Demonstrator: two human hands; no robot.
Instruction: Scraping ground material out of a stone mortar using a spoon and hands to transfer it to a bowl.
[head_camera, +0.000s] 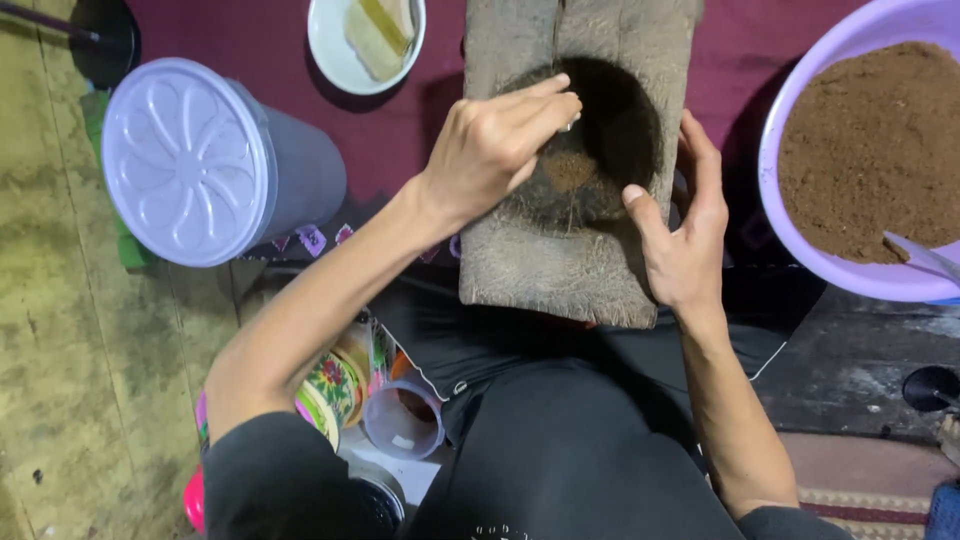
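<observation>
Dark-clothed lap props a wooden mortar block (575, 250), which the right hand (685, 235) steadies with spread fingers at its edge so the left hand (490, 150), fingers pinched narrow, can reach brown powder (568, 170) in its hollow.

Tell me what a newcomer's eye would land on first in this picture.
First, the worn wooden block at centre, with a dark round hollow holding a little brown powder. The left hand reaches into the hollow with pinched fingers, while the right hand steadies the block's right edge. Next come the lilac basin heaped with brown powder at far right, and the pale purple lidded container lying at left.
</observation>
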